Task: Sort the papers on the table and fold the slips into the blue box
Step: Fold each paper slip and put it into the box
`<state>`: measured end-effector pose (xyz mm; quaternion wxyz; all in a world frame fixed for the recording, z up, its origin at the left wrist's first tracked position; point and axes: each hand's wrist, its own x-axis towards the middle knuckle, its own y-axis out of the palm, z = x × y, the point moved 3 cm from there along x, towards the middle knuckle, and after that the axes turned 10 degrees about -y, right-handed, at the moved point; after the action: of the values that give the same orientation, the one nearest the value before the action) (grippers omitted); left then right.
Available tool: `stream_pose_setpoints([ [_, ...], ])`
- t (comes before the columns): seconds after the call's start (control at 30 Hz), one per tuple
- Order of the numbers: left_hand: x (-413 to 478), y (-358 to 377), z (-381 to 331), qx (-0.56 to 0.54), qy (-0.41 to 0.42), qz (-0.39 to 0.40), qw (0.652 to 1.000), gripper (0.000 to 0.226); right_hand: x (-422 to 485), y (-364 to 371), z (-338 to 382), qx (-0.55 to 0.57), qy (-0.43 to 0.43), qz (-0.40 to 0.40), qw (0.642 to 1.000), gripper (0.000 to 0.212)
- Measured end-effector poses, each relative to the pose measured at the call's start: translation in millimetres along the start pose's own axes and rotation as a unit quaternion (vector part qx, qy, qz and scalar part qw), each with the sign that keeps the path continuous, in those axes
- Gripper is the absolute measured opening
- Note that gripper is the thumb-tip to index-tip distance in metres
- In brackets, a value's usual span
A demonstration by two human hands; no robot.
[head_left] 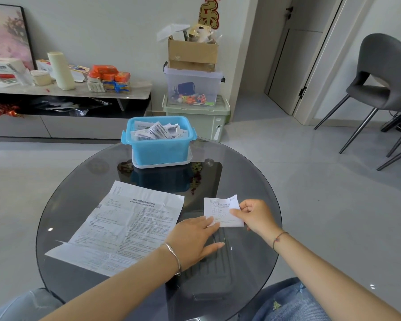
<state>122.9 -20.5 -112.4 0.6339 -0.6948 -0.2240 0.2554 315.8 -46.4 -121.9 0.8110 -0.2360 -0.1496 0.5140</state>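
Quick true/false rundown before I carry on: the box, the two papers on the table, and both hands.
1. The blue box already holds folded slips. True.
2. The right hand pinches the small slip. True.
3. The large sheet lies folded inside the box. False: it lies spread open on the glass table.
4. The left hand is clear of the small slip. False: it touches the slip's near corner.

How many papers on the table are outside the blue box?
2: a large sheet flat at left; a small slip pinched by the right hand, left hand touching.
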Motion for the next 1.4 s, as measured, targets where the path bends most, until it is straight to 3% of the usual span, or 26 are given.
stream_pose_setpoints([
  [0.23,-2,5,-3,0.019,-0.001,0.018,1.0,0.069,-3,-1,0,-0.012,-0.014,-0.028,0.999,0.017],
  [0.3,-1,5,-4,0.023,-0.001,0.013,1.0,0.071,-9,-5,4,-0.08,-0.069,-0.061,0.993,0.022],
  [0.43,-2,3,-5,0.025,0.002,0.007,1.0,0.065,-31,-7,20,-0.259,-0.33,-0.091,0.903,0.024],
  [0.53,-2,3,-6,0.025,0.003,0.003,1.0,0.069,-46,3,18,-0.337,-0.409,-0.026,0.848,0.023],
  [0.87,-1,4,-8,0.016,-0.006,-0.009,1.0,0.069,-59,15,13,-0.408,-0.46,0.039,0.787,0.04],
  [0.97,0,3,-7,0.041,-0.001,-0.018,0.999,0.092,-57,5,6,-0.405,-0.446,0.035,0.797,0.04],
  [1.2,-3,3,4,0.051,0.004,-0.02,0.998,0.103,-62,-18,-10,-0.427,-0.402,0.039,0.809,0.043],
  [1.4,-3,2,7,0.068,0.027,-0.023,0.997,0.097,-62,-28,-4,-0.43,-0.412,-0.012,0.804,0.036],
])
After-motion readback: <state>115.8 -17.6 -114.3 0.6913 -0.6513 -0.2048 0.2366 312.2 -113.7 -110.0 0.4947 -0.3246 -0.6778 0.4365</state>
